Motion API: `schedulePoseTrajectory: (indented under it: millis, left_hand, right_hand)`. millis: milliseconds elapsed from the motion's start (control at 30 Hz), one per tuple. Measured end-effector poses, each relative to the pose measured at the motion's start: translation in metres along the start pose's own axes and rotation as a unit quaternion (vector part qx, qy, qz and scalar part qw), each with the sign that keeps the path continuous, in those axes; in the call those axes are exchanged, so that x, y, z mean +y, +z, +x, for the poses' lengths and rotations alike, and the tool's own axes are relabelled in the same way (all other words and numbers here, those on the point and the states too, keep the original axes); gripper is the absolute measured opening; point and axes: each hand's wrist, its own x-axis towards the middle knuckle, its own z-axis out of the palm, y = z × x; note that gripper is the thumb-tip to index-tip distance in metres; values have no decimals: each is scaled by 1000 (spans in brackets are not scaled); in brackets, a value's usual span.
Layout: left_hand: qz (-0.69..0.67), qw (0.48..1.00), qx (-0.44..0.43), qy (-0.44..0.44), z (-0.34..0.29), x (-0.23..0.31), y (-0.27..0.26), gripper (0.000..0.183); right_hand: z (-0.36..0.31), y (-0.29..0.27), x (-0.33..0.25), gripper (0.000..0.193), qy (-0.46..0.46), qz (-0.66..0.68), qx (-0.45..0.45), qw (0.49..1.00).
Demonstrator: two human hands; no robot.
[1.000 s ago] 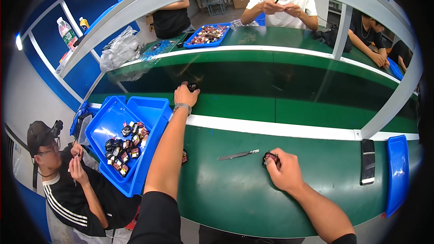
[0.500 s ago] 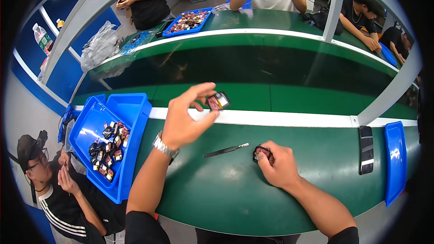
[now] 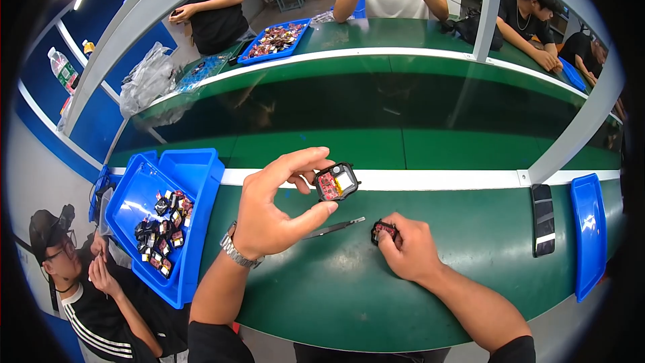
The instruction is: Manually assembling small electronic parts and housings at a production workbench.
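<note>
My left hand [image 3: 272, 205], with a metal-band watch on its wrist, grips a small black watch-like case [image 3: 338, 182] between thumb and fingers, raised above the table. Its open side faces me and shows a red circuit board, a silvery-white block and a yellow strip. My right hand [image 3: 411, 245] is closed around a similar black case with a red board [image 3: 383, 230], low over the green tabletop; my fingers partly cover it. Between the two hands lies a pair of dark tweezers [image 3: 336, 228] with a light tip, its other end partly behind my left thumb.
At left, stacked blue trays [image 3: 213, 188] hold several more such cases [image 3: 161, 232]. A black phone [image 3: 543, 220] and a narrow blue tray [image 3: 589, 242] lie at right. A white rail [image 3: 437, 180] and grey posts border the table's far side. Co-workers sit left and across.
My left hand has come lower and nearer, and its case is turned so the open side shows more fully. The right hand has barely moved and keeps its grip.
</note>
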Motion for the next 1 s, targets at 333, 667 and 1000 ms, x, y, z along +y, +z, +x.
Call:
schedulePoseTrajectory:
  millis: [333,667,1000]
  left_hand:
    - [1,998,-53,15,1,5,-4,67]
    - [-363,922,-111,-71,-5,-8,2,79]
    - [-614,777,-110,-88,-6,-24,14,70]
  right_hand:
    - [0,0,0,9,0,-1,2,1000]
    - [1,2,1,11,2,-4,-1,1000]
    - [0,0,0,11,30,3,-2,1000]
